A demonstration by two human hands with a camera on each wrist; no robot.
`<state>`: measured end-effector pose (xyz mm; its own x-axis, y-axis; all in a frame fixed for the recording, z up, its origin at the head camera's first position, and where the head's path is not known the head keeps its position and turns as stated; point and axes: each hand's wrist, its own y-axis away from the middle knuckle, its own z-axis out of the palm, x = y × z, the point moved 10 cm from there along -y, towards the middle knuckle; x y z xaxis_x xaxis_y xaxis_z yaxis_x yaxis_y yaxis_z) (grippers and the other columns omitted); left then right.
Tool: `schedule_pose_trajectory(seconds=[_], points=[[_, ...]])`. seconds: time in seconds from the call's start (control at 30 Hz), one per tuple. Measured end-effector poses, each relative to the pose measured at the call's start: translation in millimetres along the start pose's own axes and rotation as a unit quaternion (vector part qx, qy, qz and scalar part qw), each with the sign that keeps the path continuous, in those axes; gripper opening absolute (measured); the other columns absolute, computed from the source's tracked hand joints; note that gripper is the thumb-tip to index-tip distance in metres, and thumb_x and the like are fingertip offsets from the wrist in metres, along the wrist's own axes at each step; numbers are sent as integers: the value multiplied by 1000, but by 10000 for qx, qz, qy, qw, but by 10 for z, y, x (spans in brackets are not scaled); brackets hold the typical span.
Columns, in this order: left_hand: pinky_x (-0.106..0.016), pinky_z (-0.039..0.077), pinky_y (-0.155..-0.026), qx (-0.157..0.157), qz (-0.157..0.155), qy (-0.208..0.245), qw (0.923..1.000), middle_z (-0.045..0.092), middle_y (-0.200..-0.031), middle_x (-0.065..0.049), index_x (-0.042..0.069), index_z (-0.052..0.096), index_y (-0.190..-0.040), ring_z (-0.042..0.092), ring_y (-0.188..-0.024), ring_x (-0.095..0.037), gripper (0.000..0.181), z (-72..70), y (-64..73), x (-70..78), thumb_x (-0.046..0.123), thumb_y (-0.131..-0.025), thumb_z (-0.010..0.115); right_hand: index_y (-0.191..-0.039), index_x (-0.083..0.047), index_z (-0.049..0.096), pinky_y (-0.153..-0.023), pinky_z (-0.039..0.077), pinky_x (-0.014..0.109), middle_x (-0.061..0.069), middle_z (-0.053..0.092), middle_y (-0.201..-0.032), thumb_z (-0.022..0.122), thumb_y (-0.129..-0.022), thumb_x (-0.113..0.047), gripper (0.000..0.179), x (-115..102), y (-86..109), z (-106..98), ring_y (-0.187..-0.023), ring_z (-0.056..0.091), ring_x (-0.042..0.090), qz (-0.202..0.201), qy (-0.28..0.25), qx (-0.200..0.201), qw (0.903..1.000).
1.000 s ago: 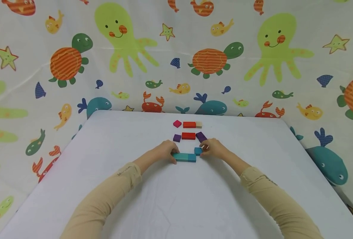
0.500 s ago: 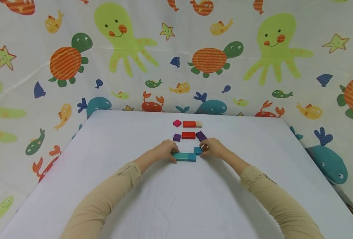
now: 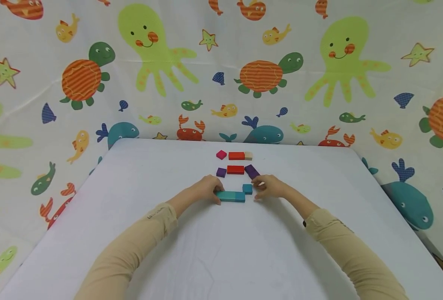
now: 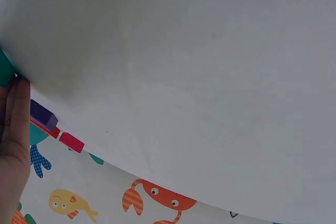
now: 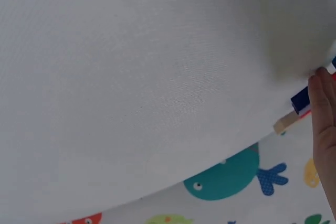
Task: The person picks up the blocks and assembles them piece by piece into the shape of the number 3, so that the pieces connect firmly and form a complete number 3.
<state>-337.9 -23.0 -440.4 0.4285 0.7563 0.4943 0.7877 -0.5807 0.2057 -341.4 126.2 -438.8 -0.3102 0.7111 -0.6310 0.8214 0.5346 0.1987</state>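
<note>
In the head view my left hand point(image 3: 208, 188) pinches the left end of a teal block point(image 3: 226, 196), thumb at the near side and fingers at the far side. A blue block point(image 3: 240, 197) sits flush against its right end. Just behind that corner lies a small blue cube point(image 3: 247, 189). My right hand point(image 3: 269, 186) is right beside the cube, thumb and fingers parted, holding nothing. The left wrist view catches a corner of the teal block point(image 4: 5, 70) by the fingers. In the right wrist view the fingers point(image 5: 320, 98) overlap a dark purple block point(image 5: 301, 101).
Behind the hands lie a purple cube point(image 3: 221, 172), a red block point(image 3: 235, 170) and a slanted purple block point(image 3: 251, 171). Farther back are a pink block point(image 3: 221, 154), another red block point(image 3: 236, 156) and a beige cube point(image 3: 248, 156). A sea-animal cloth point(image 3: 191, 33) hangs behind the table.
My right hand has let go of the small blue cube and its fingers have spread slightly to the right. The left hand stays on the teal block.
</note>
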Motion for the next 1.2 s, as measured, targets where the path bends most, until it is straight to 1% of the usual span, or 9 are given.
schedule_pose_trajectory(seconds=[0.1, 0.2, 0.3, 0.37, 0.43, 0.57, 0.73, 0.97, 1.2], points=[[-25, 54, -81, 8, 4, -17, 10000, 71, -98, -8, 4, 71, -107, 61, -82, -13, 38, -10, 6, -6, 17, -73, 81, -115, 6, 59, -91, 52, 38, 20, 64, -110, 69, -85, -13, 37, 15, -9, -64, -105, 62, 32, 108, 66, 217, 9997], [-26, 54, -81, 11, 4, -19, 10000, 71, -98, -8, 4, 70, -107, 61, -83, -13, 38, -27, 4, -18, 17, -73, 81, -100, 3, 65, -81, 54, 31, 14, 67, -95, 68, -86, -18, 25, 34, -35, -193, -89, 61, 25, 330, 290, 846, 9954], [-26, 54, -82, 17, 25, -13, 10000, 71, -98, -7, 4, 70, -107, 61, -83, -14, 38, -41, -9, -19, 17, -73, 81, -88, 0, 65, -66, 48, 25, 11, 64, -82, 70, -85, -23, 24, 65, -29, -343, -75, 54, 20, 654, 575, 1631, 9828], [-26, 54, -81, 17, 27, -15, 10000, 70, -98, -7, 5, 70, -107, 60, -83, -13, 38, -45, -24, -17, 18, -73, 81, -88, 1, 63, -62, 45, 25, 12, 64, -80, 70, -85, -26, 28, 89, -18, -417, -72, 52, 20, 862, 689, 2021, 9731], [-26, 54, -81, 10, 18, -4, 10000, 70, -98, -7, 5, 70, -107, 60, -83, -13, 38, -44, -38, -16, 18, -73, 81, -97, 2, 62, -62, 45, 27, 15, 64, -83, 71, -84, -30, 36, 128, -17, -453, -72, 53, 22, 1123, 778, 2198, 9659], [-25, 53, -81, -57, -49, 22, 10000, 70, -98, -6, 5, 70, -107, 59, -83, -13, 37, -13, -54, -22, 18, -73, 81, -117, 6, 54, -74, 51, 34, 22, 65, -99, 70, -84, -33, 53, 243, -62, -420, -82, 57, 27, 1629, 638, 2009, 9639], [-25, 53, -81, -127, -151, 37, 9998, 70, -97, -6, 6, 70, -107, 59, -82, -13, 37, 29, -39, -33, 18, -74, 81, -123, 8, 50, -88, 50, 39, 24, 59, -114, 70, -83, -36, 63, 364, -179, -320, -97, 55, 30, 1947, 575, 1627, 9656], [-24, 53, -79, -20, -167, -17, 9999, 71, -95, -5, 6, 71, -106, 57, -78, -11, 36, 30, 16, -81, 18, -73, 81, -114, 8, 52, -78, 46, 33, 19, 54, -105, 75, -78, -40, 64, 342, -332, -204, -94, 47, 25, 2032, 907, 1331, 9658], [-24, 53, -79, -33, -108, 44, 9999, 71, -96, -5, 6, 71, -107, 58, -79, -12, 37, 34, -18, -40, 18, -73, 81, -120, 9, 47, -85, 47, 36, 21, 53, -109, 75, -78, -40, 71, 356, -291, -219, -97, 47, 26, 2091, 1005, 1368, 9630]])
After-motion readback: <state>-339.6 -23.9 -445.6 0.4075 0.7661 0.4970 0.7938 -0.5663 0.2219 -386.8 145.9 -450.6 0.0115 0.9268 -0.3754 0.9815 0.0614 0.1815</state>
